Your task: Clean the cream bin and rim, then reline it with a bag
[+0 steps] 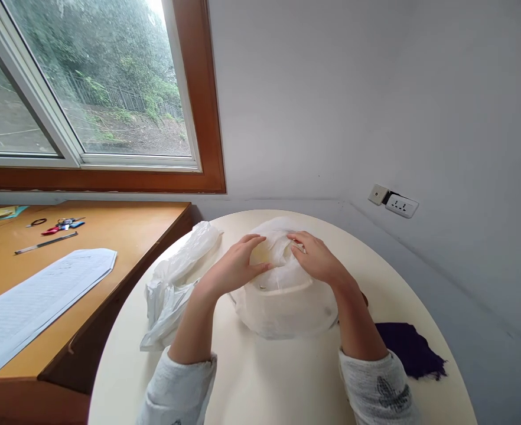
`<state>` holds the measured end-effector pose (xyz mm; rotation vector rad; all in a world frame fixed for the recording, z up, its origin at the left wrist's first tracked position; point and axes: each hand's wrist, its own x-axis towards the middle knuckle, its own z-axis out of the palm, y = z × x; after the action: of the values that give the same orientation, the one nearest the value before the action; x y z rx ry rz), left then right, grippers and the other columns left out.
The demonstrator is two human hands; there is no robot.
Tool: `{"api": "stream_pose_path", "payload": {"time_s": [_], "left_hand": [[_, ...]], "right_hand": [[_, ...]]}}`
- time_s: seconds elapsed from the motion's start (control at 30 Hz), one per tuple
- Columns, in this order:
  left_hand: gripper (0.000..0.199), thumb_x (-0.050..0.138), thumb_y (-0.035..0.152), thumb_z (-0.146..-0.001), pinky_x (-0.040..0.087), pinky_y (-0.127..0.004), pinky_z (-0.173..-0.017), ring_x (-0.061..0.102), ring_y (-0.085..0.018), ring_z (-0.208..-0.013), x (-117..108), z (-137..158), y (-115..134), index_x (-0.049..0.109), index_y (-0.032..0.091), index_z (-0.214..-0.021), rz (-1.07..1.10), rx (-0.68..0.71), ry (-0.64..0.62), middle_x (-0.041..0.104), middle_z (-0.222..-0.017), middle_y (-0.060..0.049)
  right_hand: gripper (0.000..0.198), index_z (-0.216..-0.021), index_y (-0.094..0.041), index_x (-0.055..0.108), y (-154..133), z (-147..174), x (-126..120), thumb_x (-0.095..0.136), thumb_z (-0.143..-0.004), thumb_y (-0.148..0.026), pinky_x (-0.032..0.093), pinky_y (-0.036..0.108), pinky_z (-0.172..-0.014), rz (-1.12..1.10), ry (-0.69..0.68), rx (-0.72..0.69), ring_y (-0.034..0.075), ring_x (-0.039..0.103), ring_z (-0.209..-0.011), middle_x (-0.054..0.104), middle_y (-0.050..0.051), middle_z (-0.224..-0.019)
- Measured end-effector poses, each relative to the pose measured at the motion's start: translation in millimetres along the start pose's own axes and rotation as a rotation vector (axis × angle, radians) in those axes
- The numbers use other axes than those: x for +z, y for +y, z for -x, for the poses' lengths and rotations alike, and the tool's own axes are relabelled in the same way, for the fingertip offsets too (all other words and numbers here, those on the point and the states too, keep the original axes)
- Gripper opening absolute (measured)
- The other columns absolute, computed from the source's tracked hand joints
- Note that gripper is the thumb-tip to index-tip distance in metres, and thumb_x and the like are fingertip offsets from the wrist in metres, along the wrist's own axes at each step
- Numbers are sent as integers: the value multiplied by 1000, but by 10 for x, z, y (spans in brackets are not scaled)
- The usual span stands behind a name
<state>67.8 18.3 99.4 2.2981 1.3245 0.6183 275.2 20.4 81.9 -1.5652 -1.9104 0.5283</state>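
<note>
A translucent whitish container [287, 313], perhaps a small bin, stands on the round table with a thin white plastic bag [282, 274] over its mouth and inside it. My left hand [240, 262] rests at the left of the bag's opening, thumb and fingers apart. At the right of the opening is my right hand [316, 255], its fingers stretched over the bag's folds and the thumb apart. Both touch or nearly touch the plastic; neither is closed on it. Left of the container lies another crumpled white plastic bag [176, 283].
A dark purple cloth [409, 348] lies on the cream round table [282, 383] at the right. The wooden desk [149, 218] on the left bears papers [52, 295], a pen [46, 242] and keys [65, 224]. A wall socket [401, 205] is at the right.
</note>
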Motion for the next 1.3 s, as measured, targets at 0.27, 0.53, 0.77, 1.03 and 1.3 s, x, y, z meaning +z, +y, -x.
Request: {"api": "stream_pose_path", "payload": {"time_s": [0.27, 0.53, 0.77, 1.03, 1.3], "left_hand": [[74, 45, 64, -75, 47, -28, -78, 56, -24, -104, -6, -10, -62, 35, 22, -135, 43, -83, -117, 37, -140, -9], [43, 34, 52, -85, 45, -28, -66, 61, -22, -87, 29, -98, -83, 62, 20, -97, 98, -174, 76, 66, -98, -7], [20, 47, 34, -78, 46, -27, -57, 61, -18, -71, 75, -157, -132, 60, 20, -72, 151, -211, 232, 67, -81, -3], [16, 44, 24, -77, 46, -26, -55, 60, -17, -68, 76, -185, -103, 55, 19, -67, 88, -212, 273, 64, -76, -4], [15, 43, 22, -78, 46, -29, -63, 58, -18, -73, 80, -192, -161, 54, 20, -68, 26, -182, 307, 64, -78, -5]], "right_hand": [[48, -133, -28, 40, 32, -22, 25, 34, -88, -44, 33, 35, -96, -77, -131, 104, 22, 41, -122, 44, 4, -137], [31, -82, -23, 63, -8, -40, 28, 34, -86, -35, 36, 26, -59, 38, -38, 112, 17, 53, -70, 62, 4, -79], [39, -49, -22, 44, -45, -51, 70, 35, -85, -33, 20, 25, -49, 138, 55, 98, 11, 26, -49, 32, -3, -50], [35, -51, -20, 38, -68, -30, 14, 42, -82, -35, 22, 23, -48, 147, 118, 131, 10, 30, -49, 38, -3, -51], [34, -54, -20, 35, -38, -38, -34, 41, -84, -34, 23, 24, -48, 159, 212, 123, 10, 31, -48, 38, -3, -50]]}}
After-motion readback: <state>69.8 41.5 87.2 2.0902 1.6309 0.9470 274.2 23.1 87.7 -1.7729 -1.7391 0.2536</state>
